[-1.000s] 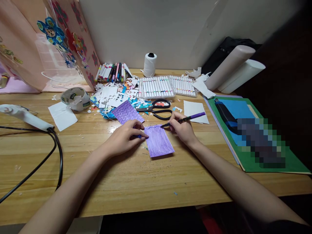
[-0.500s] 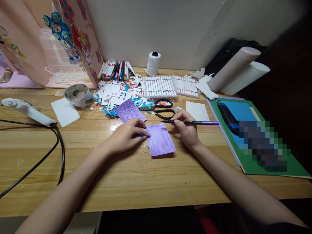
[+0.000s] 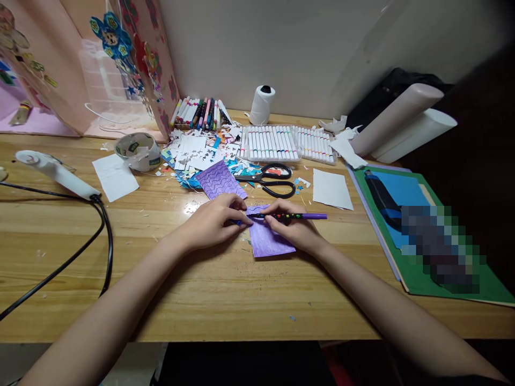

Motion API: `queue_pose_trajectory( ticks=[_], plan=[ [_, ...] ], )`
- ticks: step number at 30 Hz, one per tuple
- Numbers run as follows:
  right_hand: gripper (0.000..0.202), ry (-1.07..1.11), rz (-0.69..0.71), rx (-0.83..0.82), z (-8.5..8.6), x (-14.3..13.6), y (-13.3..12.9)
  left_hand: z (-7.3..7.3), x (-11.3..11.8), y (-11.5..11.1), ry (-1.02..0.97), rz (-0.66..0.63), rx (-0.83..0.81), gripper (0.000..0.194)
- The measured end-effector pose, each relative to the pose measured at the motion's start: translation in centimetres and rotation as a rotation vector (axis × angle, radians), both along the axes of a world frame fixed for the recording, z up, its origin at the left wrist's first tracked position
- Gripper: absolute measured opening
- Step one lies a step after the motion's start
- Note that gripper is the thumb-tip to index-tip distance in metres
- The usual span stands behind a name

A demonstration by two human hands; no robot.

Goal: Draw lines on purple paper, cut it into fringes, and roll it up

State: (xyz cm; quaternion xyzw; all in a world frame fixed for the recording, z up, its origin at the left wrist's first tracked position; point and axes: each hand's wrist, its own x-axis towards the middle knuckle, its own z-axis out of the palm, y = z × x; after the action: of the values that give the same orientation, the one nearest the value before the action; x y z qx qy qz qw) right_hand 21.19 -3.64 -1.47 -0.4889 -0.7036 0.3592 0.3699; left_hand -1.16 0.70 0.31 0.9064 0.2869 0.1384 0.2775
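Note:
A light purple paper [image 3: 272,242] lies on the wooden table, a dark wavy line near its top edge. My right hand [image 3: 295,228] rests over its upper right part, closed on a purple pen [image 3: 314,216] whose tip points left at the paper's upper left. At the paper's left edge my left hand [image 3: 219,221] has its fingers bent together around a small blue object, perhaps a pen cap [image 3: 236,222]. Just behind the left hand lies a second purple paper [image 3: 220,180] covered in dark wavy lines, partly beneath the black scissors [image 3: 277,180].
Paper scraps [image 3: 193,155] are heaped behind the papers, near marker boxes [image 3: 273,143] and a thread spool [image 3: 263,105]. A tape roll [image 3: 139,153] and a white glue gun [image 3: 60,174] with black cables are left. Green sheets [image 3: 418,273] lie right, beside white rolls [image 3: 402,115].
My right hand has moved left over the light purple paper, bringing the pen tip to its upper left. The camera view has shifted slightly.

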Motion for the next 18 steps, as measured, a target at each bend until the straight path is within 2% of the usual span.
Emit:
queue_pose_trajectory(
  ticks=[11, 18],
  plan=[
    [0.002, 0.014, -0.072, -0.026, 0.00, 0.22, 0.13, 0.17, -0.04, -0.03, 0.007, 0.000, -0.001, 0.023],
    [0.009, 0.052, -0.105, -0.056, -0.04, 0.81, 0.31, 0.20, 0.00, 0.07, 0.010, -0.003, -0.002, 0.023]
  ],
)
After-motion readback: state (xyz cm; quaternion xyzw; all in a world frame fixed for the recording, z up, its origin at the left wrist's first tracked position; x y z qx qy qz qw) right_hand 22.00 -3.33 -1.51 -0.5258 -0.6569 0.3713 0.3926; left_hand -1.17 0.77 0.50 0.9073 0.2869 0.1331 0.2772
